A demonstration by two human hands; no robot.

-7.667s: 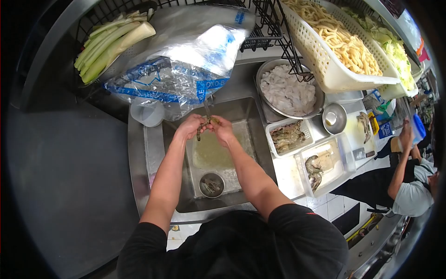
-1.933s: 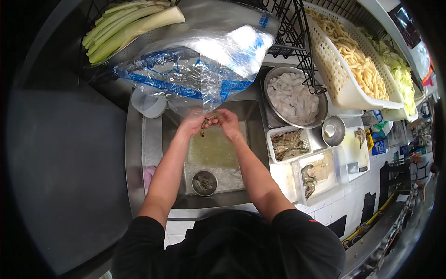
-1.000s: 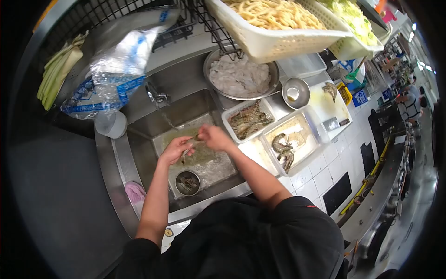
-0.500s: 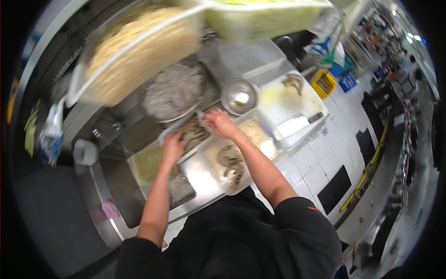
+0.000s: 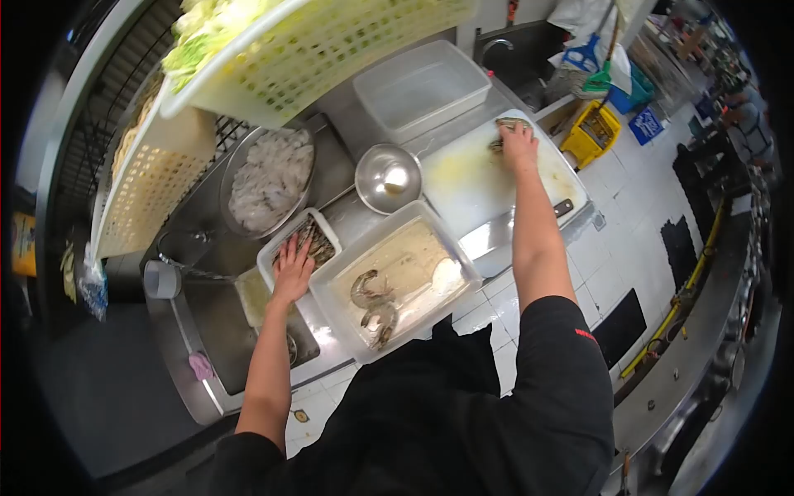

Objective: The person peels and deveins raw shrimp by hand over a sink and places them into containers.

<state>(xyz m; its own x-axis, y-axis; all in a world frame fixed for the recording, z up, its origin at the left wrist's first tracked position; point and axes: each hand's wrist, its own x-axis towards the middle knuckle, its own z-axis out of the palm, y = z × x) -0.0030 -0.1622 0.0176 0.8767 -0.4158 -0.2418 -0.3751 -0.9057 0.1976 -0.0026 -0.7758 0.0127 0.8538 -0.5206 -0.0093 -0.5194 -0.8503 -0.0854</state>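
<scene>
Shrimp, grey-brown and glossy in ridged shells, lie heaped in the white plastic basket under your left hand, its fingers open and spread over them. Your right hand bends over more shrimp at the far right of the smooth white cutting board; you cannot tell whether it grips any. Between, near you, a translucent rectangular tub holds curled, dark-banded ones, beside a round, shiny steel bowl and a flat-bladed knife
</scene>
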